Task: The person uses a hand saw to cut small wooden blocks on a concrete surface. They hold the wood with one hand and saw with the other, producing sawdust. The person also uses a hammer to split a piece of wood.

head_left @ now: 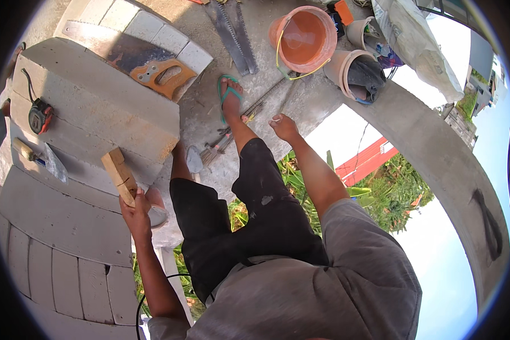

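Observation:
My left hand grips a short notched wooden block beside a stepped grey block surface. On that surface lie a black-and-red tape measure and a wooden-handled trowel. A handsaw with a wooden handle lies farther back. My right hand is closed near my sandalled right foot, pinching a small white object too small to identify.
Two saw blades lie on the concrete floor beside an orange-red bucket, smaller buckets and a white sack. Thin rods lie by my feet. A concrete ledge edges a drop to greenery and a red roof.

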Available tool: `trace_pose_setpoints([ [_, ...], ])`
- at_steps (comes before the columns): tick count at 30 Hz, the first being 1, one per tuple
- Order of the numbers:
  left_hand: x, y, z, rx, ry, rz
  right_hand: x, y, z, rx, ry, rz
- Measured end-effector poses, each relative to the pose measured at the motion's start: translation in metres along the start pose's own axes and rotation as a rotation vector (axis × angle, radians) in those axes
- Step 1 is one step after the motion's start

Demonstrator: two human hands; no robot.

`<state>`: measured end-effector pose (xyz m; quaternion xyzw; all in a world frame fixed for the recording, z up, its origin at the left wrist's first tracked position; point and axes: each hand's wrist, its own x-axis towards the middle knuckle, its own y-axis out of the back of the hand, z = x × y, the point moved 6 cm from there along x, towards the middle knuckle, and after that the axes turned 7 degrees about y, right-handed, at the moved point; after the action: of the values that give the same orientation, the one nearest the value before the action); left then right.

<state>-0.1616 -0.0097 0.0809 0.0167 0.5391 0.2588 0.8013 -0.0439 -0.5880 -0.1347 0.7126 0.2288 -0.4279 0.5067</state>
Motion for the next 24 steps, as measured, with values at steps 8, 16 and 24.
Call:
trace_pose_setpoints([
  [8,0.005,0.000,0.008,0.185,0.124,0.099,0.169,-0.036,0.175,-0.166,-0.081,0.221],
  [16,-0.002,-0.016,0.004,0.153,0.150,0.048,0.314,-0.070,0.294,0.059,-0.128,0.150],
  [24,-0.016,-0.023,-0.003,0.109,0.212,0.188,0.251,-0.054,0.230,0.929,-0.408,0.287],
])
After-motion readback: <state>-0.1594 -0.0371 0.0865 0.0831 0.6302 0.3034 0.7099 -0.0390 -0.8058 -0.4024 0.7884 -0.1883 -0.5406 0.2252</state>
